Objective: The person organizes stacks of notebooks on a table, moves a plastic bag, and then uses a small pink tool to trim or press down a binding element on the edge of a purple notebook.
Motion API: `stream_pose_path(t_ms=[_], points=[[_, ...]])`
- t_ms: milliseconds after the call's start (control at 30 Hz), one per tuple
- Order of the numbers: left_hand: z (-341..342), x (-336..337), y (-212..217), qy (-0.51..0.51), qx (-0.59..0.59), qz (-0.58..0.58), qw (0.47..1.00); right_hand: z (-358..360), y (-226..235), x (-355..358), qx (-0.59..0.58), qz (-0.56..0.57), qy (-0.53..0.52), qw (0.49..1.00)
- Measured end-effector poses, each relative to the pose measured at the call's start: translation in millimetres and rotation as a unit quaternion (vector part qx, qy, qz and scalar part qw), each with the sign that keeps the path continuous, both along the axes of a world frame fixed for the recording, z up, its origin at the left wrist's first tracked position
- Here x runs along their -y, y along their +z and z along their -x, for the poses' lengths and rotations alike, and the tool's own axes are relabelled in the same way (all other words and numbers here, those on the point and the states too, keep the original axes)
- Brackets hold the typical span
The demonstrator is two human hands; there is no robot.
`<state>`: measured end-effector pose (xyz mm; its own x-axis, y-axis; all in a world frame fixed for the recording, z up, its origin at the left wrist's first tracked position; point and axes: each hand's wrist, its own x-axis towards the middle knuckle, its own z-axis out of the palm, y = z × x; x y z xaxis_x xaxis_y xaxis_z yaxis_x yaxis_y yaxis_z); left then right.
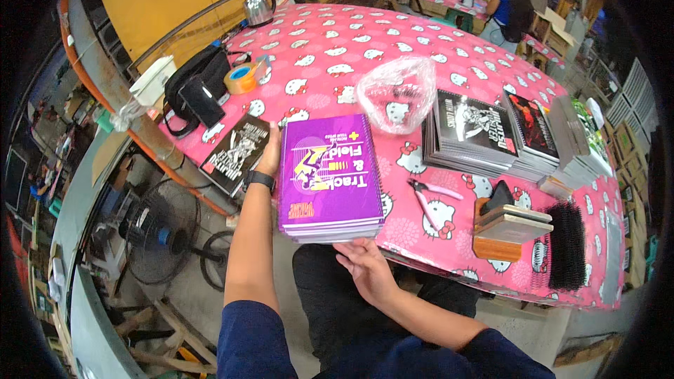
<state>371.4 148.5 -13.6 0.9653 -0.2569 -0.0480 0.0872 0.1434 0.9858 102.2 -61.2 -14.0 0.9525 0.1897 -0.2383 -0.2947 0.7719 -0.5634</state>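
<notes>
A stack of purple-covered spiral notebooks (pixel 328 168) lies on the pink patterned tablecloth (pixel 337 49) at the table's near edge. My left hand (pixel 269 151), with a black watch at the wrist, presses flat against the stack's left side. Fingers spread, my right hand (pixel 364 265) touches the stack's near bottom edge from below. Neither hand closes around anything. A single black-covered notebook (pixel 236 152) lies just left of my left hand.
Right of the stack are pink-handled pliers (pixel 430 196), wooden blocks (pixel 511 228), black spiral binding combs (pixel 566 245) and piles of dark-covered notebooks (pixel 491 137). A crumpled plastic bag (pixel 397 92), tape roll (pixel 241 78), black bag (pixel 196 88) and kettle (pixel 258 7) sit behind. People sit far back. A floor fan (pixel 158 233) stands lower left.
</notes>
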Motion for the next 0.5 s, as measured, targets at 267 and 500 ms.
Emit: stream_pose_path(t_ms=[267, 500], points=[[36.0, -26.8, -18.3, 0.082, 0.049, -0.135, 0.986, -9.8, 21.9, 53.2, -0.017, 0.108, 0.035, 0.993], [150.2, -13.5, -14.2, 0.224, 0.049, -0.145, 0.962, -88.3, 26.6, 102.6, -0.033, 0.274, -0.006, 0.961]])
